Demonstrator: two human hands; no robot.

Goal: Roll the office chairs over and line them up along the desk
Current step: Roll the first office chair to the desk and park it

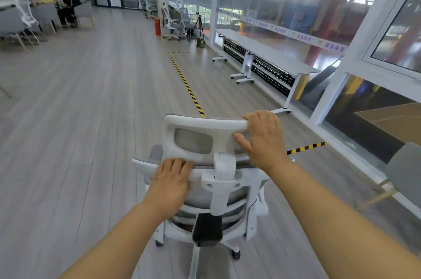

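Office chair (224,189), white plastic, grey mesh: right hand (264,139) grips headrest (193,123), left hand (170,180) backrest rim (137,161).

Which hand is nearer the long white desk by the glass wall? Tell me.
Right. The right hand grips the headrest at its right end, toward the desk; the left hand holds the backrest top, lower and farther left.

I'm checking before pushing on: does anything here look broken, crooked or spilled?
Nothing stands out. The chair stands upright, frame and headrest intact, with the left hand and right hand gripping it. The long desk is level, and the floor shows no spill.
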